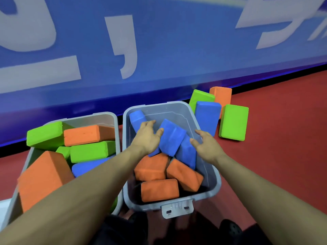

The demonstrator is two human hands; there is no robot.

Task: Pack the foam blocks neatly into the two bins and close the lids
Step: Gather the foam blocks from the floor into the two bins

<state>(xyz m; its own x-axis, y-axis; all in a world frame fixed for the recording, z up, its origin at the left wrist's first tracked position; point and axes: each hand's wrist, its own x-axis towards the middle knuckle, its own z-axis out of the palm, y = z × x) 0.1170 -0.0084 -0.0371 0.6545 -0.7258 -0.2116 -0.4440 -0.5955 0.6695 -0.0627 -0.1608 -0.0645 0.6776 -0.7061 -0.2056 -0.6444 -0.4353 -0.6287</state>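
Both hands are reaching into the right bin (211, 167) — left hand (146, 137) and right hand (207, 145), fingers spread, are pressing a tilted blue block (172, 137) lying between them, neither grip closing.

I am seeing two bare forearms coming in from the bottom corners, with no sleeves, watch, bands or gloves showing on either. The left hand (146, 137) and the right hand (208, 147) are both ungloved and are wearing no rings that I can make out. At the bottom edge I am seeing dark clothing and a dark perforated clog-type shoe (231, 230), partly cut off.
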